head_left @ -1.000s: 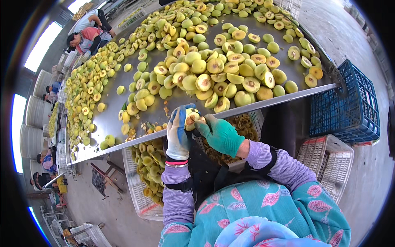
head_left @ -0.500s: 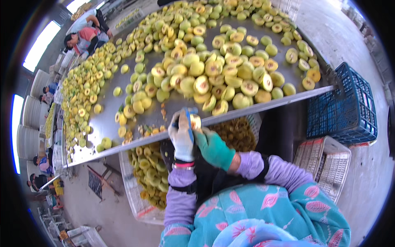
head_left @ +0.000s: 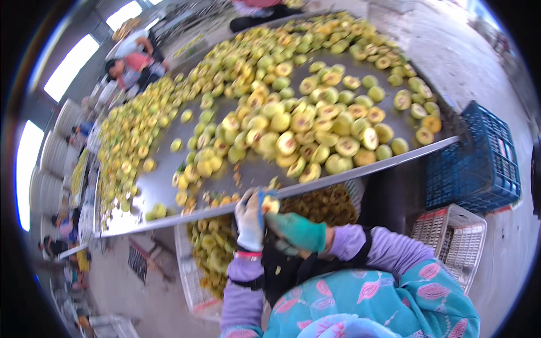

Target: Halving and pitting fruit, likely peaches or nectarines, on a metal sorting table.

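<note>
My left hand (head_left: 249,221), in a white glove with a blue palm, is closed around a pale yellow fruit half (head_left: 271,205) just below the table's front edge. Close against it is my right hand (head_left: 298,231) in a green glove, its fingers curled; whatever they hold is hidden. A small pale piece (head_left: 278,270) shows against the dark cloth below my hands. Beyond them, many yellow-green halved fruits (head_left: 286,143) with brown centres are heaped on the metal table (head_left: 163,197).
Beneath the table edge, a white crate (head_left: 189,276) holds yellow-green fruit pieces; brownish pieces (head_left: 324,207) lie to its right. A blue crate (head_left: 476,163) and a white crate (head_left: 451,239) stand at right. A co-worker (head_left: 138,65) bends over the far left side.
The view has shifted, so the table sits lower and further right. My right hand has drawn slightly down from the fruit half, and the small pale piece has appeared below.
</note>
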`<state>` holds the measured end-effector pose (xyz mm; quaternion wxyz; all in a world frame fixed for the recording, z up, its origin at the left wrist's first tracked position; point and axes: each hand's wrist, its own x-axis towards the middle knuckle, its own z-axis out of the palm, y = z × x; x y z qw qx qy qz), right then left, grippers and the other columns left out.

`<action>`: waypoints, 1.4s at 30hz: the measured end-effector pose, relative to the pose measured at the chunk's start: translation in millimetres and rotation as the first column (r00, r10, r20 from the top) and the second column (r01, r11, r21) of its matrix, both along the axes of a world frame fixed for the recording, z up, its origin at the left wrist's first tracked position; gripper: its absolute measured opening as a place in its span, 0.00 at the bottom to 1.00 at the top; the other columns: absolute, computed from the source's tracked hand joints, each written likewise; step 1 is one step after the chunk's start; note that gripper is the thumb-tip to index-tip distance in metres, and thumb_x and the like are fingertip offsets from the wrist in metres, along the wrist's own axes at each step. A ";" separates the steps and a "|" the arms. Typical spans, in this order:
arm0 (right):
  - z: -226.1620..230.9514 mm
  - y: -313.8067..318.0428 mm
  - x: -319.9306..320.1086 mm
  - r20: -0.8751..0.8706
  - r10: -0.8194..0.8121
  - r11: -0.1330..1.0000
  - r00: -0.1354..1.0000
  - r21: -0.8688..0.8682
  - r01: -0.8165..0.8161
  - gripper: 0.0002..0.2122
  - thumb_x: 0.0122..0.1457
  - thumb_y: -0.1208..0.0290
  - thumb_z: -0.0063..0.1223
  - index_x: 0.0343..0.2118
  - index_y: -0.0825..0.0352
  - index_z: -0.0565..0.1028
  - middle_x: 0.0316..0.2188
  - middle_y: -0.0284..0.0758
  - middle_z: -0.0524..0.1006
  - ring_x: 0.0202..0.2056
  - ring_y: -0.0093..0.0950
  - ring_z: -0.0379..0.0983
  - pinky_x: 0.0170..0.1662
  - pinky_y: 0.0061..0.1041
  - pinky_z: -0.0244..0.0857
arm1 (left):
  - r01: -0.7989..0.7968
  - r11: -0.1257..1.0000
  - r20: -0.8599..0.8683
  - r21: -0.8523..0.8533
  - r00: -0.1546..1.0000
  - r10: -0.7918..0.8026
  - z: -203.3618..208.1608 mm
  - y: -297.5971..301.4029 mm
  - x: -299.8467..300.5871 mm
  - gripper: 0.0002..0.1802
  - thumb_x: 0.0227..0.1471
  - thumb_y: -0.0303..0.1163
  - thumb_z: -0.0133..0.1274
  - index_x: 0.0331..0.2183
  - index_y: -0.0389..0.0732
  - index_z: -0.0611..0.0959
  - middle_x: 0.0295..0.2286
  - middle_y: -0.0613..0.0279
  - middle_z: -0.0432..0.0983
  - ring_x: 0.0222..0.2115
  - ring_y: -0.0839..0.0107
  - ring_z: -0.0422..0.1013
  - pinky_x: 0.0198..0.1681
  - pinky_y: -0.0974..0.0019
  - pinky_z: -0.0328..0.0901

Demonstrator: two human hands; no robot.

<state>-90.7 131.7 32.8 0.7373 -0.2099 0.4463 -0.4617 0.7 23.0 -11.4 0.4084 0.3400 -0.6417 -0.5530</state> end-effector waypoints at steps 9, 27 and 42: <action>-21.5 -9.2 17.2 0.756 0.290 0.957 0.586 -0.211 -0.201 0.19 0.61 0.45 0.32 0.28 0.57 0.64 0.09 0.23 0.57 0.08 0.16 0.51 0.11 0.18 0.46 | -0.064 0.821 -0.230 0.567 0.945 0.233 17.6 4.8 56.8 0.21 0.57 0.44 0.39 0.31 0.36 0.76 0.22 0.58 0.75 0.22 0.71 0.71 0.26 0.72 0.68; -35.3 -57.4 -6.0 -0.627 -0.484 0.853 0.610 -0.494 0.168 0.20 0.59 0.53 0.42 0.27 0.69 0.66 0.13 0.43 0.69 0.16 0.41 0.69 0.20 0.36 0.62 | 0.175 0.906 -0.200 0.386 0.974 -0.103 17.8 -118.4 36.0 0.18 0.52 0.28 0.48 0.46 0.33 0.73 0.38 0.56 0.73 0.34 0.66 0.73 0.35 0.66 0.72; -57.4 -40.8 26.3 -0.656 -0.518 0.848 0.549 -0.480 0.227 0.18 0.61 0.57 0.42 0.32 0.72 0.69 0.20 0.44 0.73 0.23 0.42 0.72 0.24 0.34 0.62 | -0.095 0.994 -0.046 -0.052 0.995 0.092 -14.7 -24.2 1.7 0.16 0.50 0.32 0.49 0.42 0.37 0.75 0.35 0.58 0.73 0.33 0.68 0.72 0.36 0.68 0.67</action>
